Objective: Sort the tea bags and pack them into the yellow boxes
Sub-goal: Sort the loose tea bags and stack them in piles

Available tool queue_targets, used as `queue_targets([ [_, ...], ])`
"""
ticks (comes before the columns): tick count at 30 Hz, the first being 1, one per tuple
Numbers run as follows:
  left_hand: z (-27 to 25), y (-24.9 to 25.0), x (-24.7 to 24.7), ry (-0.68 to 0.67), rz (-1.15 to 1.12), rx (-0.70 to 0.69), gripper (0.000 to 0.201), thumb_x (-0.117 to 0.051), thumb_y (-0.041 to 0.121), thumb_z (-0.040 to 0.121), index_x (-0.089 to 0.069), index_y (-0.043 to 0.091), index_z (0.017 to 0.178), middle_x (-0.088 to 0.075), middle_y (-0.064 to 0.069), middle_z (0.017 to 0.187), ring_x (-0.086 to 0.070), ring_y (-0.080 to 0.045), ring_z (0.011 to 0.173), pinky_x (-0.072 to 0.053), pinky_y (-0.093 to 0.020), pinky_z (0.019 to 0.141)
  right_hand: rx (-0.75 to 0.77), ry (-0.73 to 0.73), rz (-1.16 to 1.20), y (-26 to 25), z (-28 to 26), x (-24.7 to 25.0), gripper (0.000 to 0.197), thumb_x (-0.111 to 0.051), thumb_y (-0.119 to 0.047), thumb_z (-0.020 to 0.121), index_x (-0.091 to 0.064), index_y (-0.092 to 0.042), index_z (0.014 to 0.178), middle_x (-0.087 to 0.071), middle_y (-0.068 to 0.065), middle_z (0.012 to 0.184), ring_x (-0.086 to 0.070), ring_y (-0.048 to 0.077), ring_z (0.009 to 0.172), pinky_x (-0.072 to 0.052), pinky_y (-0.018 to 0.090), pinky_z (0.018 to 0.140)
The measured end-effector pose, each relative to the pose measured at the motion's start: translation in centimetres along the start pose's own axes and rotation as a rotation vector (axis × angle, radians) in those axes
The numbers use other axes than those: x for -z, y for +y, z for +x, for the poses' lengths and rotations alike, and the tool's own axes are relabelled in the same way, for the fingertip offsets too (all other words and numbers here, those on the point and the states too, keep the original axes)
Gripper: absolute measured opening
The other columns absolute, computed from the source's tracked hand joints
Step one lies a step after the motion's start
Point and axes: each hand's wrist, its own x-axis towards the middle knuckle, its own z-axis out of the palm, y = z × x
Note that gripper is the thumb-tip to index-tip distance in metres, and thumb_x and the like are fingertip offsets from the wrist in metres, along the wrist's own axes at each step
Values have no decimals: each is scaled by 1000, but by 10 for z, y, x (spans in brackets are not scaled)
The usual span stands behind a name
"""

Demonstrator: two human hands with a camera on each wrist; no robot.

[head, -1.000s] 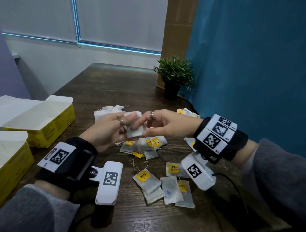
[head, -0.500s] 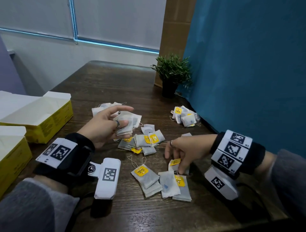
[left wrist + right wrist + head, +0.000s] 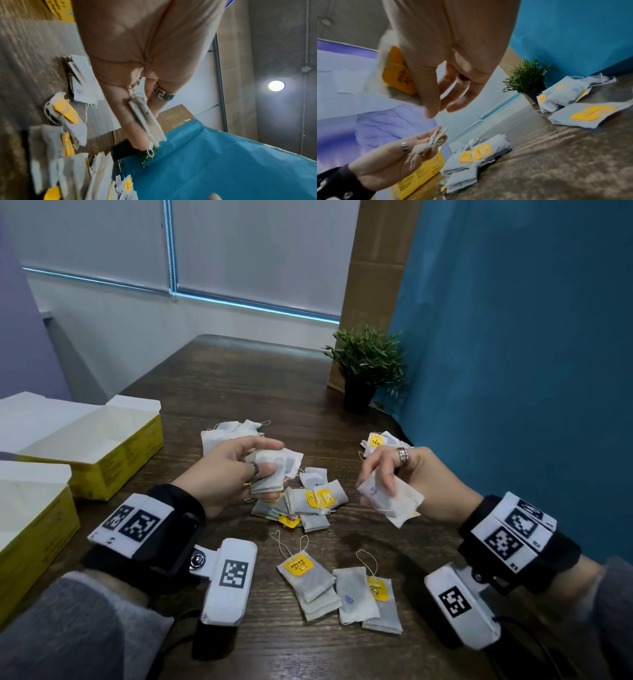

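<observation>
My left hand (image 3: 270, 465) holds a small stack of white tea bags (image 3: 274, 474) above the table, thumb on top; the left wrist view shows that stack (image 3: 145, 119) edge-on in the left hand (image 3: 145, 135). My right hand (image 3: 376, 484) pinches one tea bag (image 3: 394, 505) in the air to the right of the stack, apart from it. In the right wrist view that tea bag (image 3: 397, 73) shows a yellow tag behind the right hand (image 3: 436, 106). Two open yellow boxes (image 3: 137, 446) (image 3: 44, 529) stand at the left.
Loose tea bags lie in piles on the dark wooden table: a centre pile (image 3: 308, 501), a near pile (image 3: 339, 590), a far-right pile (image 3: 376, 440) and a far-left pile (image 3: 222, 433). A small potted plant (image 3: 366, 371) stands by the blue wall (image 3: 513, 371).
My right hand went down to the near pile, took a tea bag and has lifted it up and left towards the stack. My left hand keeps hold of its stack.
</observation>
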Motion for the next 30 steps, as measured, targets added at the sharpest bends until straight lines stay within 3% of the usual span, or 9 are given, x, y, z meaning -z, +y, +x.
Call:
queue_targets([
  [7, 1, -1, 0, 1, 46, 18, 30, -47, -8, 90, -62, 13, 106, -64, -12, 89, -66, -13, 59, -59, -27, 53, -26, 59, 24, 5, 4, -8, 41, -76, 3, 71, -55, -29, 56, -60, -5, 66, -56, 20, 65, -48, 34, 65],
  [11, -1, 2, 0, -12, 45, 31, 33, -47, -8, 90, -61, 12, 111, -62, -14, 95, -67, -13, 59, -57, -25, 51, -78, -54, -132, -1, 4, -6, 29, -67, 0, 80, -54, -21, 65, -57, -16, 68, -50, -3, 63, -41, 10, 63],
  [15, -3, 2, -5, -47, 28, 10, 31, -49, -8, 89, -63, 17, 103, -55, -14, 96, -67, -20, 66, -59, -29, 53, -105, 6, -123, -17, 11, -7, 14, -61, -2, 79, -54, -13, 76, -53, -11, 71, -48, -5, 59, -37, 7, 59],
  [18, -3, 2, -12, -93, -32, 57, 17, -49, 13, 92, -64, 10, 99, -61, -16, 98, -69, -19, 72, -60, -36, 61, -60, 200, -218, -22, 32, -24, 19, -64, 0, 80, -56, -17, 78, -58, -10, 71, -52, -1, 59, -42, 13, 59],
  [20, -3, 2, -12, -164, -101, 119, 43, -56, 36, 82, -62, 4, 110, -63, -18, 110, -65, -28, 94, -56, -44, 80, -47, 218, -307, -23, 44, -41, 17, -68, -7, 80, -60, -23, 82, -68, -3, 83, -63, 9, 71, -53, 27, 69],
  [22, -3, 1, -13, -161, -99, 93, 47, -60, 34, 76, -61, 3, 112, -67, -13, 103, -67, -24, 88, -57, -36, 74, -37, 101, -421, -23, 47, -53, 15, -70, -12, 79, -64, -25, 84, -68, 7, 95, -65, 18, 81, -53, 30, 78],
  [25, -2, -1, -10, -30, -69, 15, 22, -55, 3, 85, -62, 7, 105, -69, -9, 83, -69, -14, 62, -58, -26, 54, 1, 70, -461, -27, 41, -49, 22, -67, -11, 82, -58, -31, 80, -59, 2, 95, -57, 5, 73, -42, 12, 72],
  [27, -1, -1, -8, 18, -54, 7, 22, -53, -4, 86, -62, 13, 97, -66, -9, 84, -67, -12, 56, -57, -26, 49, -83, 95, -420, -28, 34, -39, 10, -66, -14, 84, -59, -21, 85, -54, -3, 86, -50, 0, 67, -40, 10, 67],
  [30, -1, 0, -7, 8, -19, -12, 29, -54, -5, 86, -61, 20, 98, -64, -8, 86, -66, -10, 55, -56, -25, 48, -409, -422, -386, -29, 19, -29, 21, -71, -28, 82, -62, -16, 97, -64, -2, 89, -56, 2, 74, -49, 21, 72],
])
